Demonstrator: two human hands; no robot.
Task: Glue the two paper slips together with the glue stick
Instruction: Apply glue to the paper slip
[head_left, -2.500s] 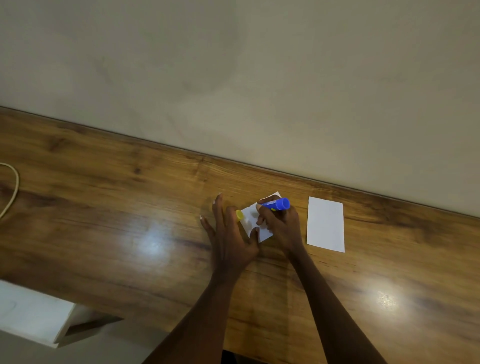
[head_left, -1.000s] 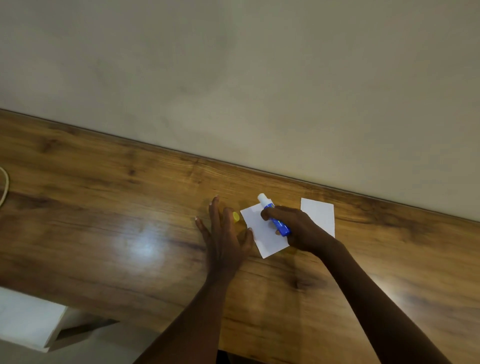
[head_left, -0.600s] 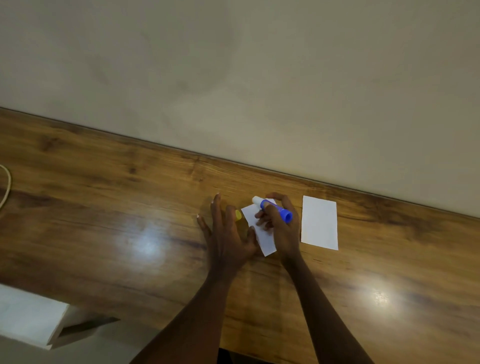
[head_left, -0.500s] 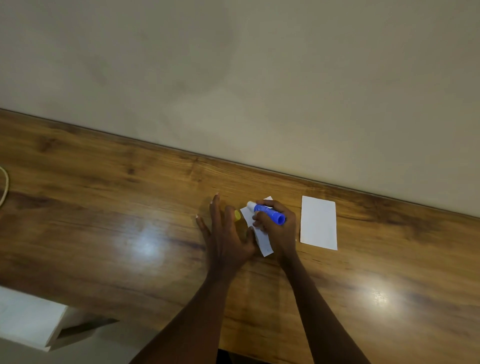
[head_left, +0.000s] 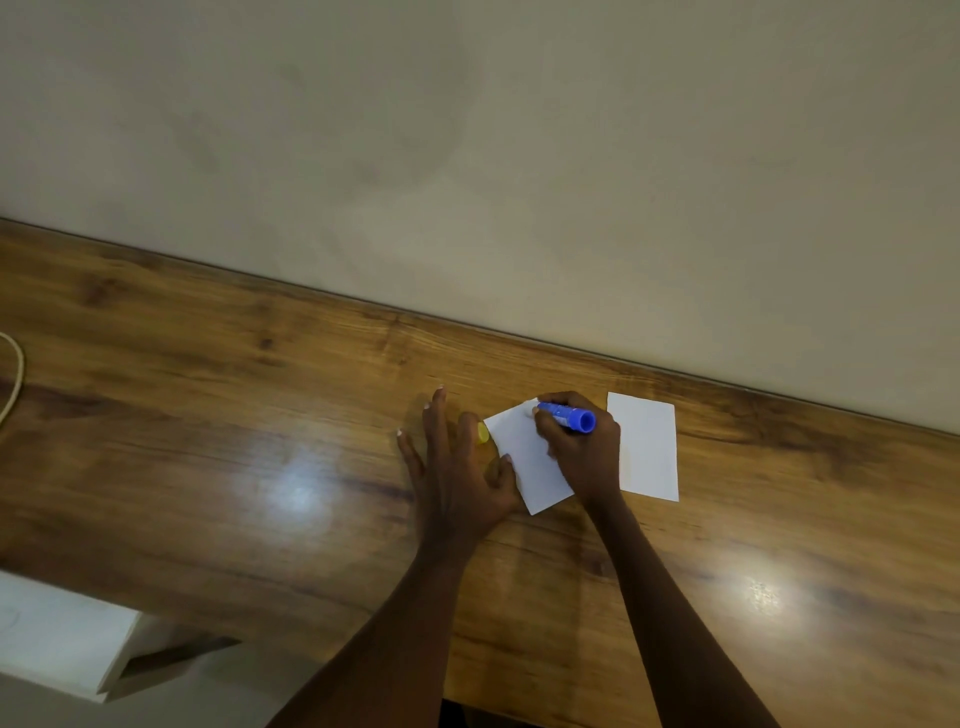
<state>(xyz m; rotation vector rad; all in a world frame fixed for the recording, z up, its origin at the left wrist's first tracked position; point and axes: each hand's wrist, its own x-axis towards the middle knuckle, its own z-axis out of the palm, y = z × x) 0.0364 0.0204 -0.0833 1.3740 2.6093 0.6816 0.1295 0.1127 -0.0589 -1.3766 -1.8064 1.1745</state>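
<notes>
A white paper slip (head_left: 524, 457) lies tilted on the wooden desk (head_left: 208, 467). My right hand (head_left: 584, 452) grips the blue glue stick (head_left: 569, 417), which lies nearly flat with its tip on the slip's far corner. My left hand (head_left: 457, 478) rests flat on the desk beside the slip, fingers spread, thumb touching the slip's left edge. A yellow cap (head_left: 483, 433) peeks out between my left fingers and the slip. The second white slip (head_left: 647, 447) lies flat just right of my right hand.
A plain wall (head_left: 467, 156) rises directly behind the desk's back edge. A pale cord (head_left: 13, 379) curls at the far left. A white box-like object (head_left: 57, 634) sits below the desk's front edge at lower left.
My right hand has shifted the glue stick across the slip, from its left part to its far corner. More of the slip shows. My left hand has stayed put.
</notes>
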